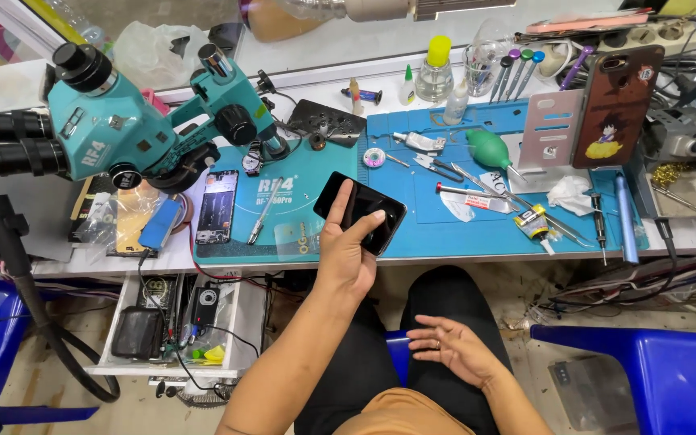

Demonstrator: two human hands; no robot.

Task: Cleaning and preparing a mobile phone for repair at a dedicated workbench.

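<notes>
**Slim black phone held in our left grip over the near edge of the surface**

Going from the left, a teal stereo microscope with black eyepieces (114, 121) stands at the far left of the surface, and just right of it an opened phone body with its insides showing (217, 207) lies flat on the teal rubber work mat (283, 234). None of these touches what we hold.

Next comes our left hand (346, 250), raised over the near edge of the mat. Its grip is closed around a flat black rectangular smartphone with a glossy glass face (359, 211): the palm and fingers cradle the near lower corner from beneath, and the thumb lies across the face. The phone tilts up and away from the wrist, so most of its length stands out beyond the grip toward the far right, unsupported, clear of the mat below.

We judge the phone light and stiff, yet slippery on its polished face and fragile at the glass. The long edges look the safer place to take hold, with fingers on one side and thumb on the other, rather than pressing on the face.

Further right, the blue silicone repair mat (485, 234) carries tweezers, small tubes and a green rubber air-blower bulb (489, 148), all well apart from the phone.

Our right hand (453, 348) rests on the lap in black trousers, near us, fingers loosely spread, holding nothing.
</notes>
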